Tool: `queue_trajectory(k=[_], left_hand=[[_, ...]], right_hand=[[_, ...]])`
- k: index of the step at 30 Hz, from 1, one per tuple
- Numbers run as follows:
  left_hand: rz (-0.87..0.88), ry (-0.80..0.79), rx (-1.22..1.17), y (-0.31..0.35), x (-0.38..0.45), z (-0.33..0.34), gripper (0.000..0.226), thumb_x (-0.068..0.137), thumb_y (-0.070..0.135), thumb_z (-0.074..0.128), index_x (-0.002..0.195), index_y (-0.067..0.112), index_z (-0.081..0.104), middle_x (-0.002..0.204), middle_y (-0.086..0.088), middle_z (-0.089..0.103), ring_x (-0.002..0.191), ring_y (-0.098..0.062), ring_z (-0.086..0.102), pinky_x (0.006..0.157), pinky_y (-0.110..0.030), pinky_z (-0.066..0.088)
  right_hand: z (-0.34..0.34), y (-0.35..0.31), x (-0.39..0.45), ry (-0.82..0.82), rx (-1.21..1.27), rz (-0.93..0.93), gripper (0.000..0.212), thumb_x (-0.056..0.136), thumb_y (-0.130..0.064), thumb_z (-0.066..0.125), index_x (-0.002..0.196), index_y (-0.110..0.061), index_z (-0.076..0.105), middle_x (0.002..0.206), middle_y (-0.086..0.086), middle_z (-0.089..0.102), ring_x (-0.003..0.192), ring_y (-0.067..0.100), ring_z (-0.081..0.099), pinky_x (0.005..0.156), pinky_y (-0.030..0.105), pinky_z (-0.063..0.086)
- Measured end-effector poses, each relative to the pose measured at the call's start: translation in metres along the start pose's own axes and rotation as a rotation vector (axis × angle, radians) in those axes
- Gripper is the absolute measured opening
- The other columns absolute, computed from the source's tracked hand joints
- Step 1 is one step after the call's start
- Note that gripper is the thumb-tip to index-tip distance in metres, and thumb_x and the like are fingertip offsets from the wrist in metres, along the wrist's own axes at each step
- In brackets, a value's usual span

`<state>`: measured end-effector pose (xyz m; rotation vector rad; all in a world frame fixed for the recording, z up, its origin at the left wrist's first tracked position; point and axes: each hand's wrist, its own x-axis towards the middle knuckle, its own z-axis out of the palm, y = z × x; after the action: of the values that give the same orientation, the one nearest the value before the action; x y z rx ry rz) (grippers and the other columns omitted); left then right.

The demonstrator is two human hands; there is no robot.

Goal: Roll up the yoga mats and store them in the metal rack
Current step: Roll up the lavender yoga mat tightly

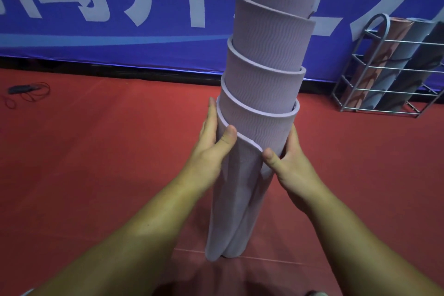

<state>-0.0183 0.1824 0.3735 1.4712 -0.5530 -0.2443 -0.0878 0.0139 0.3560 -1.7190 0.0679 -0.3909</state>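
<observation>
A lilac yoga mat [264,94] stands upright in front of me, rolled but telescoped, its inner coils pushed upward in steps past the top of the frame. Its lower end rests on the red floor [96,151]. My left hand [213,142] grips the left side of the outermost coil with the thumb across its edge. My right hand [288,163] clasps the right side at about the same height. The metal rack [374,62] stands at the far right against the wall, with rolled mats in it, one orange [374,65] and others grey-blue [406,62].
A blue banner with large white characters [120,2] covers the wall behind. A small dark object with a red cord [21,91] lies on the floor at the far left. Open red floor stretches between me and the rack.
</observation>
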Motion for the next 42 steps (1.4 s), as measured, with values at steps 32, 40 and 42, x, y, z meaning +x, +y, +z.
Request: queue_trajectory(k=[32,40,42], left_hand=[[0.081,0.021,-0.016,-0.026,0.021,-0.02,0.115,0.074,0.029,0.082,0.162,0.026,0.007,0.157,0.015,0.038,0.138,0.003,0.044,0.102,-0.017,0.045],[0.107,0.044,-0.044,-0.024,0.023,-0.024,0.137,0.058,0.067,0.087,0.161,0.023,0.009,0.159,0.009,0.038,0.142,-0.003,0.042,0.115,-0.031,0.041],[0.111,0.033,-0.049,-0.023,0.024,-0.023,0.141,0.054,0.071,0.085,0.161,0.021,0.008,0.158,0.009,0.038,0.141,-0.002,0.043,0.11,-0.023,0.042]], right_hand=[[0.033,0.006,0.015,0.172,-0.086,-0.032,0.121,0.051,-0.049,0.09,0.153,-0.036,0.025,0.141,-0.018,0.055,0.126,0.001,0.056,0.102,0.041,0.052],[0.035,0.009,0.021,0.12,-0.077,-0.039,0.132,0.051,-0.048,0.092,0.157,-0.033,0.014,0.148,-0.015,0.048,0.133,0.004,0.05,0.107,0.042,0.048],[0.036,0.008,0.024,0.132,-0.044,-0.047,0.128,0.05,-0.051,0.091,0.155,-0.035,0.019,0.144,-0.018,0.051,0.128,0.0,0.053,0.105,0.038,0.05]])
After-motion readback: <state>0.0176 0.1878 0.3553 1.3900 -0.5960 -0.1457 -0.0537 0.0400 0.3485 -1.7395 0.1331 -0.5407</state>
